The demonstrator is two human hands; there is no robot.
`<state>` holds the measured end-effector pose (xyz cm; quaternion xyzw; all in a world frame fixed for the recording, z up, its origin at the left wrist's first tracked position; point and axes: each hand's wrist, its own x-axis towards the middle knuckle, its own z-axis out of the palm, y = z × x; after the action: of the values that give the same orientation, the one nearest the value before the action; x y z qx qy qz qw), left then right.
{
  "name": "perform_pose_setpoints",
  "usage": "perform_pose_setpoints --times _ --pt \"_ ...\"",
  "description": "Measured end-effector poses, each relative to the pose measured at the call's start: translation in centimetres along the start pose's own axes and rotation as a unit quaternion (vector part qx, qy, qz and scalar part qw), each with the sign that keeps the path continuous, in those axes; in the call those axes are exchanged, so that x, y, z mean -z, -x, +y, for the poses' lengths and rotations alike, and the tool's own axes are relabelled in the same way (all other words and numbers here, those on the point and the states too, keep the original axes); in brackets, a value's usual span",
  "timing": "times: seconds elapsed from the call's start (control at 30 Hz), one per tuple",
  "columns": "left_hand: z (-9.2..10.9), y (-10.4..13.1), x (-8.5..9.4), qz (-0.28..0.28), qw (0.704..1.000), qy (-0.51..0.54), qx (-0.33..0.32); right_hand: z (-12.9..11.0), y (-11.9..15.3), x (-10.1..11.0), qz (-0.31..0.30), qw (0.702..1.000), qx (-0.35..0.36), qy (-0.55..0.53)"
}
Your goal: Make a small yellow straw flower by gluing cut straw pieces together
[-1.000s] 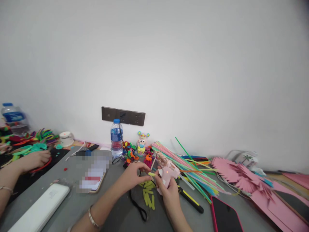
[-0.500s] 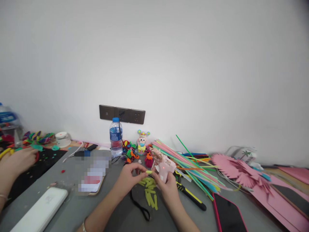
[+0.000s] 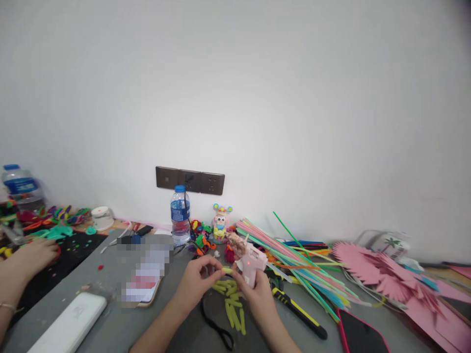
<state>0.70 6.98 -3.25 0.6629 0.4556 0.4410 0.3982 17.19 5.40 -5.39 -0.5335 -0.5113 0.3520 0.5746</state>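
Observation:
In the middle of the head view my left hand (image 3: 198, 282) pinches one end of a short yellow-green piece (image 3: 227, 270), perhaps a bit of chenille stem. My right hand (image 3: 259, 294) is wrapped round a pale pink hot glue gun (image 3: 253, 264) with a small red light lit on its side. The thumb of that hand lies close to the other end of the yellow-green piece; whether it touches is hard to tell. Under both hands lies a loose pile of similar yellow-green pieces (image 3: 232, 314). Brownish residue covers the glue gun's nozzle end.
A water bottle (image 3: 180, 215) and a small figurine (image 3: 221, 223) stand by the wall. Rightward lie colourful stems (image 3: 294, 260), a yellow-black utility knife (image 3: 300, 314), a red-edged phone (image 3: 362, 333) and pink paper (image 3: 390, 274). Leftward are a white power bank (image 3: 69, 323) and another person's hand (image 3: 35, 257).
The view has shifted slightly, so the tabletop sits a little lower. Both my hands keep their hold, with the glue gun turned a bit more upright. The other person's hand has moved slightly.

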Motion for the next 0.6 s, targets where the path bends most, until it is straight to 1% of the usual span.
perform_pose_setpoints --times 0.17,0.27,0.4,0.53,0.6 --pt "0.5 0.3 -0.4 -0.025 1.000 0.016 -0.005 -0.4 0.5 0.6 0.015 1.000 -0.001 -0.010" --pt "0.5 0.4 -0.6 -0.023 0.999 0.020 -0.018 -0.7 0.6 0.7 0.017 1.000 -0.007 -0.007" --pt "0.3 0.5 -0.5 -0.009 0.999 0.022 -0.027 -0.9 0.6 0.8 0.014 1.000 -0.022 -0.009" --pt "-0.4 0.2 0.0 0.021 0.999 0.037 -0.033 -0.9 0.4 1.1 0.019 0.999 -0.023 -0.045" --pt "-0.9 -0.2 0.4 0.046 0.997 0.041 -0.039 -0.9 0.3 1.3 -0.007 0.997 -0.029 -0.074"
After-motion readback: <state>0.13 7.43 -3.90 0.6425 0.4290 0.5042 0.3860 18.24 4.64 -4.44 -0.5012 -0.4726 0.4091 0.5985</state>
